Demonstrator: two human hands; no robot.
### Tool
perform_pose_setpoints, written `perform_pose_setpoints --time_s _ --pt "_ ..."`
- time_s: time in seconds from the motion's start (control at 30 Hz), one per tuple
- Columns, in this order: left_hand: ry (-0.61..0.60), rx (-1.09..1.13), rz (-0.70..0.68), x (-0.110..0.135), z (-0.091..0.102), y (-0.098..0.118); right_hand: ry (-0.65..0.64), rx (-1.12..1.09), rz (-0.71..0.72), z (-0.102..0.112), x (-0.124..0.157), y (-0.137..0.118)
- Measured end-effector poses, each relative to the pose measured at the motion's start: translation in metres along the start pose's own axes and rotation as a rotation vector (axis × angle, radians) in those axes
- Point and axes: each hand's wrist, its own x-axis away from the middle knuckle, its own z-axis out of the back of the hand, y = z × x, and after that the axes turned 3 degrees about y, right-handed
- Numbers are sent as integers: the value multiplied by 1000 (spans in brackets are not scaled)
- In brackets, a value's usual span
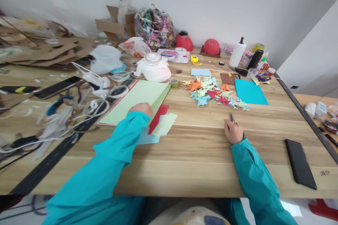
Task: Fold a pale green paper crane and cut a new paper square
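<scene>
My left hand [141, 108] is closed at the near right edge of a pale green paper sheet [137, 93], whose right side is bent up. The sheet lies on a stack with a red edge; my fingertips are hidden. Beside this hand are a red paper piece [158, 117], a pale green piece [167, 123] and a light blue piece [149, 137]. My right hand [233, 132] rests on the table, closed around scissors [232, 117] with the pointed tip showing forward. Beyond it lies a pile of folded paper shapes [204, 91] in several colours.
A blue sheet [250, 91] and light blue papers [200, 72] lie near the pile. A black phone [300, 163] is at right. Tape [174, 83] sits beyond the stack. Cables [96, 107], pliers [59, 103] and cardboard [47, 52] crowd the left; a filled plastic bag [154, 26] stands behind.
</scene>
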Motion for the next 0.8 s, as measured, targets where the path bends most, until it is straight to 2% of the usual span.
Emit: perform_pose_setpoints --time_s 0.13,0.2,0.23,0.33,0.4,0.47,0.57,0.63,0.7,0.73,0.8 --pt "9 -20 -37 34 20 24 -26 25 -2 1 -1 -1" --pt "40 -40 -97 52 29 38 -22 28 -1 2 -1 -2" --pt "16 -45 -99 58 33 44 -21 27 -2 2 -1 -1" --pt "106 -57 -52 61 41 51 -18 18 -13 2 -2 -1" --pt "118 -40 -7 52 50 43 -12 11 -13 2 -2 0" --pt "125 -30 124 42 66 27 -2 4 -7 1 -2 0" --pt "240 -9 329 34 96 1 5 -6 1 0 -2 0" --pt "379 -36 357 37 109 -8 -1 -11 8 0 -2 0" --pt "428 -61 269 43 106 -5 -7 -9 10 0 -2 0" --pt "395 -65 188 45 99 0 -9 -7 9 0 -2 0" --pt "254 -1 23 47 74 16 -12 -1 -1 0 -2 0"
